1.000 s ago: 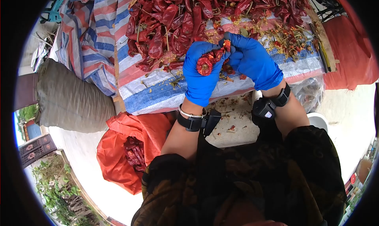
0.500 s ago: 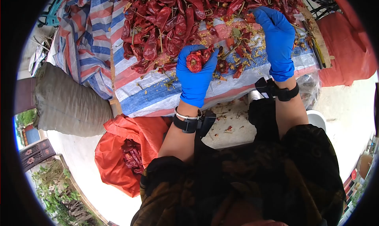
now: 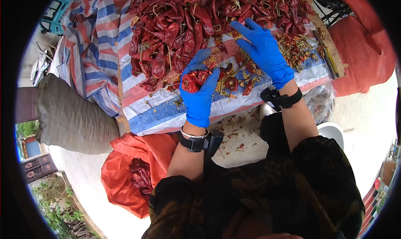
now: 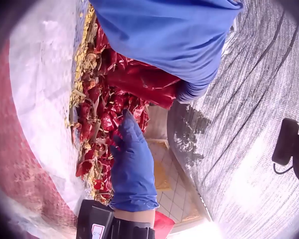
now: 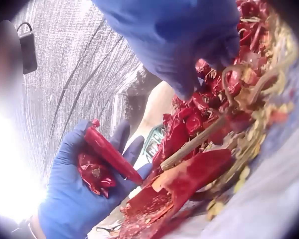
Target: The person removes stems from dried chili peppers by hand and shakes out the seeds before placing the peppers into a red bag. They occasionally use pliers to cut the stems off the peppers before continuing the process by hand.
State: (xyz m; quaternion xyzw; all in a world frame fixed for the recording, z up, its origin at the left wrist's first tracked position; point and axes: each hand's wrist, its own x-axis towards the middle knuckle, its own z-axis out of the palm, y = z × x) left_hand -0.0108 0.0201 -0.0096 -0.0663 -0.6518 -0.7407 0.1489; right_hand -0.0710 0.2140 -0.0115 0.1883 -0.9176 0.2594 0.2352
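My blue-gloved left hand (image 3: pixel 197 106) curls its thumb and fingers round dried red peppers (image 3: pixel 191 82), at the near edge of a pepper pile (image 3: pixel 171 32). In the right wrist view the held peppers (image 5: pixel 109 154) lie against the palm, one long and one crumpled. Up and to the right, my gloved right hand (image 3: pixel 267 54) reaches over the pile with its fingers spread and nothing in them. Loose peppers, stems and yellow seeds lie under it; a torn pepper (image 5: pixel 184 174) shows its pale inside close by.
A striped sheet (image 3: pixel 167 113) covers the table, with a heap of stems and seeds (image 3: pixel 298 51) at right. A long yellow-and-black tool (image 3: pixel 330 63) lies along the right edge. An orange-red bag (image 3: pixel 117 172) of peppers, a grey sack (image 3: pixel 75 115) and a white basin (image 3: pixel 332 132) stand around.
My hands were together at the peppers; the right then swung out to the right with pinched fingers, and now comes back left with fingers spread. The left keeps its peppers, its fingers looser.
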